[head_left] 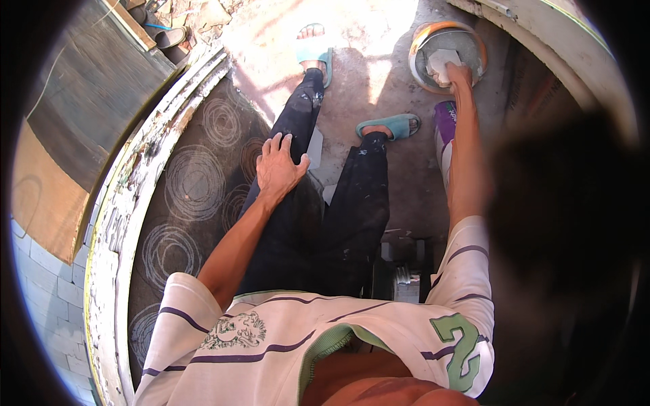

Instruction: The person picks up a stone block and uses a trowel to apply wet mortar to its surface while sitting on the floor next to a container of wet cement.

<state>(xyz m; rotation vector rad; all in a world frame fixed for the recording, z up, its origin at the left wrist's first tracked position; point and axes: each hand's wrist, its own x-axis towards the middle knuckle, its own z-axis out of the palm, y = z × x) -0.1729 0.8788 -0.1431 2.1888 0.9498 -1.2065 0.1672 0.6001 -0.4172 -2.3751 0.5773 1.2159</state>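
My left hand point(279, 169) rests on the dark trousers point(298, 132) at my left knee, its fingers spread and holding nothing. At the far right, my right hand point(459, 74) reaches over a round bucket point(414, 57) with an orange and white rim. Its fingers are closed on a pale, angular flat piece point(441, 61), whose exact kind I cannot make out. Inside the bucket is a greyish surface point(467, 42); whether it is liquid or paste is unclear. The piece is within the bucket's rim, over this grey surface.
A purple and white package point(445, 122) lies beside my right forearm, partly hidden. My feet wear teal sandals point(399, 126). On the left stand a worn, curved-looking white edge point(112, 264) and a dark panel with chalk-like circles point(193, 183). A blurred dark shape point(562, 203) covers the right.
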